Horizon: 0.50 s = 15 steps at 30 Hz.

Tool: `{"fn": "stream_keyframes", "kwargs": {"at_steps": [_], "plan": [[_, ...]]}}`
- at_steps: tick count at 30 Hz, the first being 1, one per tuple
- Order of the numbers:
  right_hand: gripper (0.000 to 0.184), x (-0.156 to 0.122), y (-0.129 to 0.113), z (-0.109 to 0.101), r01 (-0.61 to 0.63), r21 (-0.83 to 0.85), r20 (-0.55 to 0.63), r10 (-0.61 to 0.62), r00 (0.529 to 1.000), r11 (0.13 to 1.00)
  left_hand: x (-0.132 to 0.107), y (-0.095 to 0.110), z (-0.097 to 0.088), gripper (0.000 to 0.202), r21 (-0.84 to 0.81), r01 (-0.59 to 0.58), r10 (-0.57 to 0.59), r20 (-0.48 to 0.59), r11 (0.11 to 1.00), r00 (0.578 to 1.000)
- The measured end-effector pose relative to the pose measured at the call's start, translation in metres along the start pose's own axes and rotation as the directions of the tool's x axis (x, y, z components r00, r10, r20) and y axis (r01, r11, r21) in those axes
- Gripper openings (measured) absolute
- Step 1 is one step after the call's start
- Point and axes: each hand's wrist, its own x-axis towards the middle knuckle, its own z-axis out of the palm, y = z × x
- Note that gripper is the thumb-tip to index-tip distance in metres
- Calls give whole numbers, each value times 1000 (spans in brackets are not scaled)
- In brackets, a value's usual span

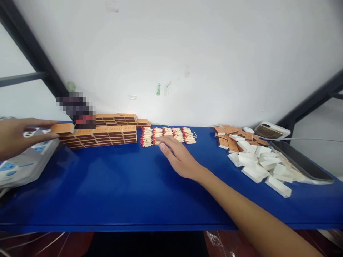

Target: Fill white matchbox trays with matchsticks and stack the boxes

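At the far left my left hand (24,135) pinches a matchbox (63,129) between thumb and fingers. That box sits at the left end of the top of a stacked row of matchboxes (107,137); whether it rests fully on the boxes below I cannot tell. My right hand (179,157) hovers by the loose red-tipped matches (174,134), which lie in several bundles on the blue table (120,192). Its fingers are extended together and the thumb lies alongside. Nothing shows in that hand, and part of the matches is hidden behind it.
On the right lie a heap of orange matchbox sleeves (233,137) and white inner trays (257,164). Behind them are a white phone-like device (272,130), a cable and a dark flat slab (301,160). A white power strip (26,157) stands at left. More matchboxes (124,117) line the wall.
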Motion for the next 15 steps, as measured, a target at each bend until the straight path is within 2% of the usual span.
{"fn": "stream_keyframes", "kwargs": {"at_steps": [2, 6, 8, 10, 12, 15], "plan": [[47, 1, 1, -1, 5, -1, 3, -5, 1000, 1000, 6, 3, -2, 114, -12, -14, 15, 68, 1000, 998], [48, 1, 2, -2, 11, -5, 22, -11, 1000, 1000, 7, 6, -1, 85, -155, -47, 56, 54, 987, 997], [46, 2, 1, -4, 14, 0, 27, -14, 1000, 1000, 5, 5, 2, 80, -198, -64, 81, 80, 978, 993], [45, 2, 0, -5, 17, 6, 27, -17, 999, 1000, 4, 5, 3, 88, -189, -53, 71, 88, 981, 994], [43, 3, -1, -7, 18, 13, 25, -19, 1000, 1000, 5, 7, 3, 96, -170, -63, 72, 48, 983, 996], [42, 4, 0, -8, 23, 27, 20, -24, 1000, 999, 9, 14, -2, 106, -175, -110, 116, 21, 978, 993]]}}
